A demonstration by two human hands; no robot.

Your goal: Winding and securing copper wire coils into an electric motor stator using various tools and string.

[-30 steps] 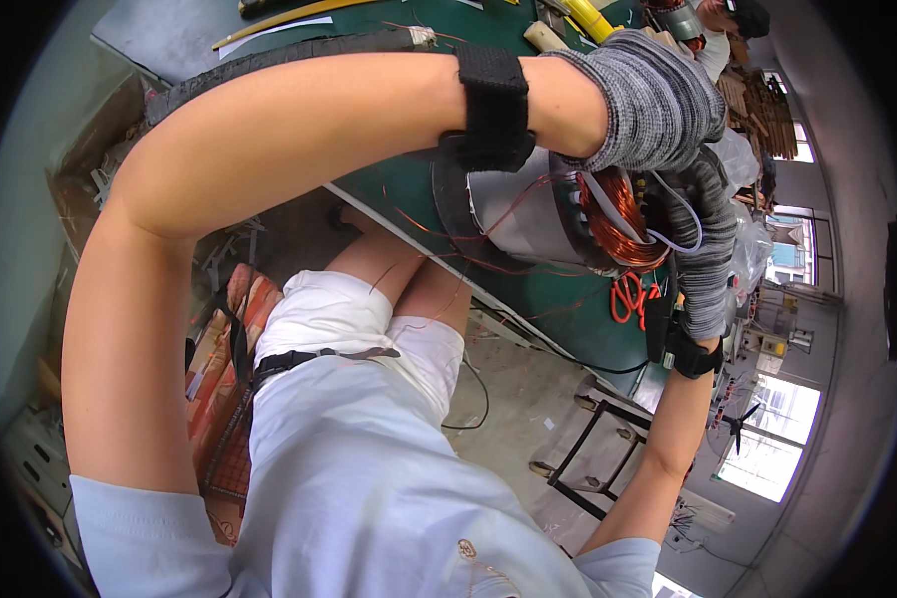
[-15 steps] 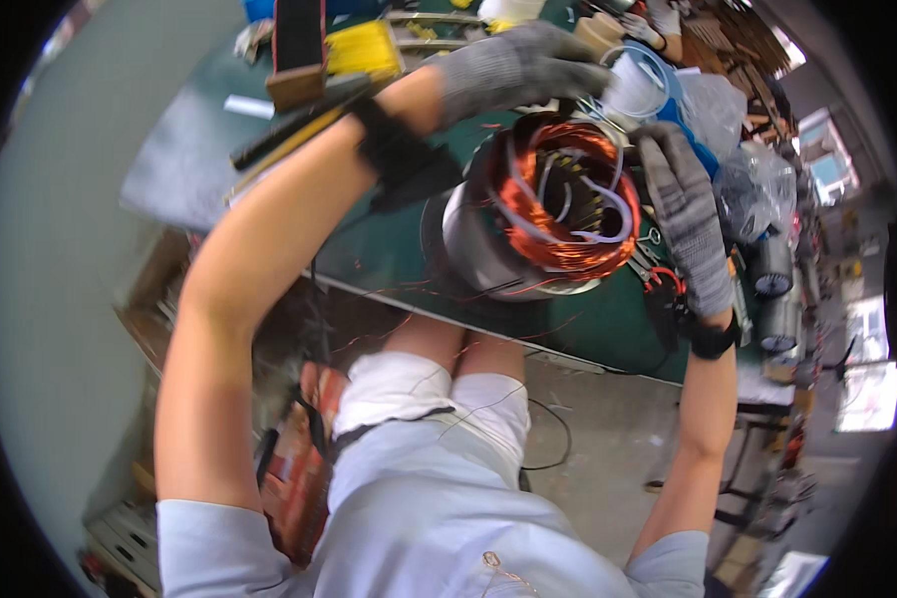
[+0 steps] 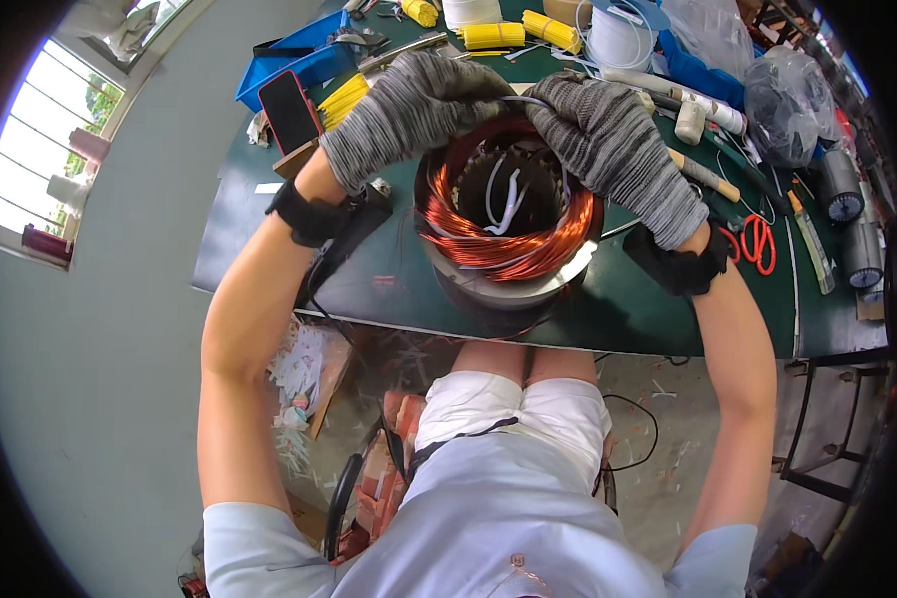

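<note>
In the head view, the hands were apart half a second ago. Now the left hand (image 3: 419,105) and right hand (image 3: 613,140) meet at the copper coil's (image 3: 498,261) far side. Both seem to pinch a thin pale tube (image 3: 525,99), so they likely share one job. The coil sits in a metal ring (image 3: 528,291) on the green surface (image 3: 369,284).

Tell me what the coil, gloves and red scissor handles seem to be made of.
Coil: probably copper wire with a glossy enamel; orange-brown strands catch the light. Gloves: matte knitted fabric, fibre unclear; mottled grey rows show. Red scissor handles: likely smooth plastic, judging by the even colour.
</note>
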